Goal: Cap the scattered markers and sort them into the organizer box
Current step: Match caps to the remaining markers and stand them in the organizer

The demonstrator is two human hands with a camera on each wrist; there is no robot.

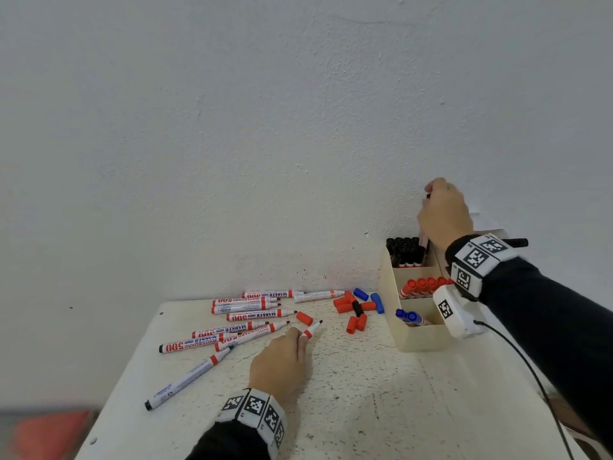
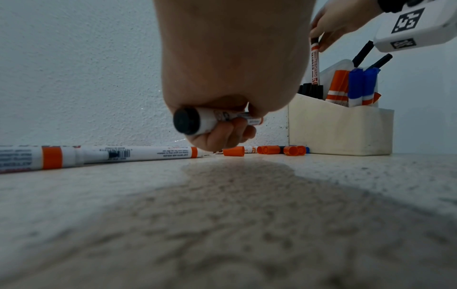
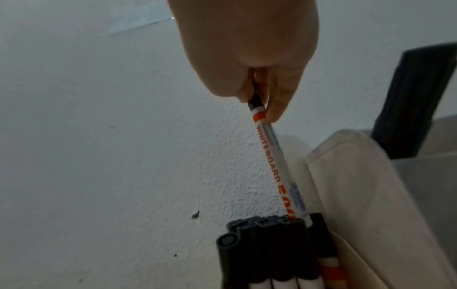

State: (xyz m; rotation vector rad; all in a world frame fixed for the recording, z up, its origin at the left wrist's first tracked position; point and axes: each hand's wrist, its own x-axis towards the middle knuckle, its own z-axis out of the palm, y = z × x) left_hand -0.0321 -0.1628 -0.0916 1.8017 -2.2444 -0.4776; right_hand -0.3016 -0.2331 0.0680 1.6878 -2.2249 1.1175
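Head view: the right hand (image 1: 442, 210) is raised over the far compartment of the organizer box (image 1: 414, 336), fingers pinched on the top end of a black-capped marker (image 1: 423, 239) that stands upright among the black markers (image 1: 403, 249). Red markers (image 1: 421, 287) fill the middle compartment; blue markers (image 1: 409, 316) sit in the near one. The left hand (image 1: 280, 363) rests low on the table (image 1: 365, 393), fingers curled around an uncapped marker (image 1: 311, 329) whose tip points away. More uncapped markers (image 1: 245, 315) lie to its left; loose caps (image 1: 356, 310) lie between them and the box.

Left wrist view: the left hand (image 2: 222, 78) grips the marker barrel (image 2: 197, 122) just above the table.

Right wrist view: the right hand (image 3: 247, 48) pinches the capped end of the marker (image 3: 279, 166), its lower end down among the black caps.
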